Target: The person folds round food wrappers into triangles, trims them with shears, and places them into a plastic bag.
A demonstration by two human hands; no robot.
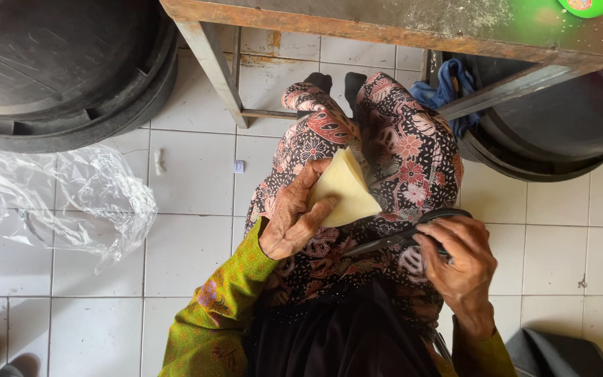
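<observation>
Pale yellow folded triangle sheet (pixel 344 187) pinched in left hand (pixel 293 220); right hand (pixel 460 262) gripping black scissors (pixel 406 236) just beside.

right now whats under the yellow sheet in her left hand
Under the pale yellow sheet, held by the left hand, lies the patterned skirt; whatever the sheet covers is hidden.

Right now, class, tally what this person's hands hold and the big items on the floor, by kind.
Pale yellow sheet, in left hand: 1
Black scissors, in right hand: 1
Black tubs: 2
Clear plastic bag: 1
Total: 5
</observation>
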